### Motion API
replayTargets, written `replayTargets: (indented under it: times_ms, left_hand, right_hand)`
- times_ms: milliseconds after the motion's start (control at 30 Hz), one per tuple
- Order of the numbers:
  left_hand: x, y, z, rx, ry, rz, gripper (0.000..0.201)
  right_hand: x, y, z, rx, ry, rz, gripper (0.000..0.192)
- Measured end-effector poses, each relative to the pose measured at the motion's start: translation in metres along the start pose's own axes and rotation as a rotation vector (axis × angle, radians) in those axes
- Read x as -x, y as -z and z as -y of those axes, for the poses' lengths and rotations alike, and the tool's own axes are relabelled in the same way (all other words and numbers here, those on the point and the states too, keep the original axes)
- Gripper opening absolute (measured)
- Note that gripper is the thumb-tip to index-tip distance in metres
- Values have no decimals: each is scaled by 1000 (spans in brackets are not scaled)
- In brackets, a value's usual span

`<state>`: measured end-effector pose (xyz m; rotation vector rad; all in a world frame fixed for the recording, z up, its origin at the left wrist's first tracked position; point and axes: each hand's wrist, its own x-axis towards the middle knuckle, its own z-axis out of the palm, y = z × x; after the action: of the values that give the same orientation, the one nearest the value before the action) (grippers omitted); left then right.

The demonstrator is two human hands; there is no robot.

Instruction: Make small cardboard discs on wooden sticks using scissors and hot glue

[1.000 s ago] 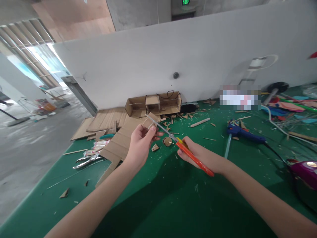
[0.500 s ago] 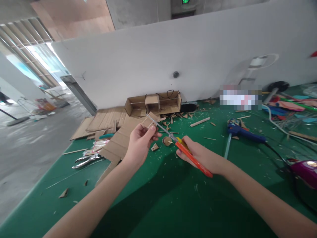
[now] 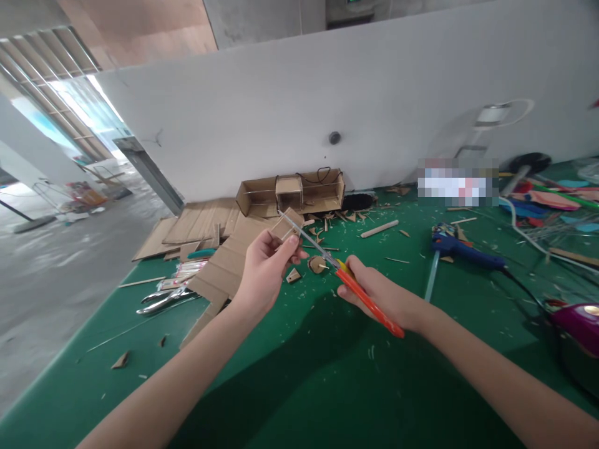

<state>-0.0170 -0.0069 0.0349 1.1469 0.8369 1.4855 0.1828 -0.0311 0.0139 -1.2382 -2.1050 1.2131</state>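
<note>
My left hand point(image 3: 266, 265) pinches a small piece of cardboard point(image 3: 287, 222) between thumb and fingers, above the green table point(image 3: 299, 374). In my right hand point(image 3: 374, 290) is a pair of scissors with red and yellow handles point(image 3: 369, 302). Their blades point(image 3: 311, 239) point up and left and lie across the cardboard piece by my left thumb. Whether the blades are cutting into it I cannot tell. Below the blades, a round cardboard disc with a thin stick point(image 3: 317, 264) and a small cardboard scrap point(image 3: 293, 275) lie on the table.
A long cardboard box with compartments point(image 3: 322, 192) stands against the white wall point(image 3: 262, 112). Cardboard sheets point(image 3: 224, 262) and pliers point(image 3: 163, 300) lie at the left. A blue glue gun point(image 3: 468, 249), its stick, a cable and a purple device point(image 3: 578, 324) are at the right.
The scissors and my right hand have shifted very slightly right and down in the view. The cardboard piece has tilted a little. Both hands keep their holds.
</note>
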Motion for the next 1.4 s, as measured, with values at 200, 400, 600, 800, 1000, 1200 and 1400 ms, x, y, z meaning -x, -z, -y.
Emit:
replayTargets:
  times_ms: [200, 400, 600, 800, 1000, 1200, 1400]
  left_hand:
    - [1, -1, -3, -4, 1, 9, 22]
    - [3, -4, -6, -26, 10, -14, 21]
    - [2, -1, -13, -136, 24, 25, 17]
    - [-2, 8, -22, -424, -187, -29, 15]
    - [-2, 10, -22, -443, -192, -2, 17]
    - [-2, 7, -23, -400, -180, -15, 17]
    - [-3, 6, -22, -280, -205, -44, 13]
  right_hand:
    - [0, 1, 1, 13, -17, 18, 35]
    - [-1, 2, -3, -16, 9, 40, 33]
    - [-2, 3, -3, 32, 22, 7, 32]
    - [-1, 3, -3, 37, 30, 24, 33]
    - [-4, 3, -10, 51, 13, 4, 33]
    - [-2, 4, -6, 16, 25, 25, 32]
    - [0, 7, -5, -59, 79, 103, 33]
